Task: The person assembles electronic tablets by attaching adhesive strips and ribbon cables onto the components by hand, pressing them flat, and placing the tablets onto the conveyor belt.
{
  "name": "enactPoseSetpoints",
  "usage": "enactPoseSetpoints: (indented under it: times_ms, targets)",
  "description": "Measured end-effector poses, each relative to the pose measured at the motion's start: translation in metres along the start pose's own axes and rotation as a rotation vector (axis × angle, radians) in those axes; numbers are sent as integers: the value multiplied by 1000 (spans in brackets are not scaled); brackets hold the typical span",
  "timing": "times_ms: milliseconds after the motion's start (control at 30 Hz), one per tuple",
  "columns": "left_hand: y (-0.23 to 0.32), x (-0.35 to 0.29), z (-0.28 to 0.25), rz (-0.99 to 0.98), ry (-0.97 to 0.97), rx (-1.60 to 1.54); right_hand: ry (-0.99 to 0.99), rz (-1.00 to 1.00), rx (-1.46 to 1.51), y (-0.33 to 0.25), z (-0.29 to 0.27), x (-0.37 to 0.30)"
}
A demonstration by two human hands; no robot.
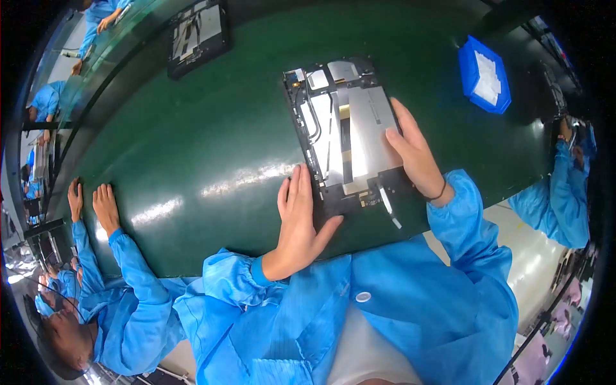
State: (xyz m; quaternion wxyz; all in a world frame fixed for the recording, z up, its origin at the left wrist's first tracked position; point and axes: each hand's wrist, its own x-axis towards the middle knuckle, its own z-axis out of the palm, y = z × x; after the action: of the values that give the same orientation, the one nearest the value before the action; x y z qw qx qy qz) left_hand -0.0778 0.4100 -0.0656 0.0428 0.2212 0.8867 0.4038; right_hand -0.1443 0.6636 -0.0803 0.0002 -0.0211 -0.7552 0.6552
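Note:
An opened tablet [372, 128] with its inner parts bare lies before me on the green table, slightly tilted to the left. Silver plates, black cables and small boards show inside its black frame. My left hand [297, 224] cups the lower left corner, fingers along the left edge and thumb at the bottom edge. On the other side, my right hand [418, 154] grips the right edge, its thumb over the silver plate. A thin white strip [389, 206] sticks out past the tablet's lower edge near the right.
Another opened tablet [199, 35] sits at the far left of the green table [192, 128]. A blue bin [471, 70] with white pieces stands at the far right. At my left a co-worker's hands [106, 206] rest on the table; another person's blue sleeve [558, 199] shows at right.

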Motion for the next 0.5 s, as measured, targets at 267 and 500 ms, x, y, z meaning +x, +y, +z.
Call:
enactPoseSetpoints:
  times_ms: [267,500]
  targets:
    - [-2,73,-13,197,114,283,53,-380,-594,-29,1,-10]
    - [-8,85,-12,231,197,31,-13,-451,-671,-38,5,-17]
